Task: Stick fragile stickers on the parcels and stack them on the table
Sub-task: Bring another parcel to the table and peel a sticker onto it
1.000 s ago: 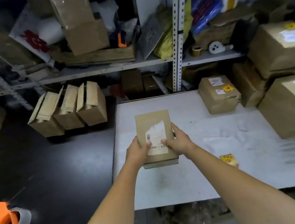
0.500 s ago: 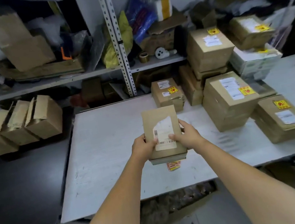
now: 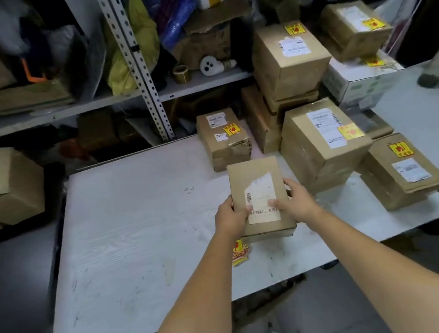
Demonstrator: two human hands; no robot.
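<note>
I have turned toward the stickered boxes (image 3: 322,143) at 2 o'clock; both hands (image 3: 263,211) grip the box (image 3: 256,183), which needs its sticker.

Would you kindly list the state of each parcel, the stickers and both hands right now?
Held parcel: gripped, no fragile sticker visible.
Left hand: shut on its left edge.
Right hand: shut on its right edge.
Sticker pile: lying on table.
Stacked parcels: stickered.
</note>
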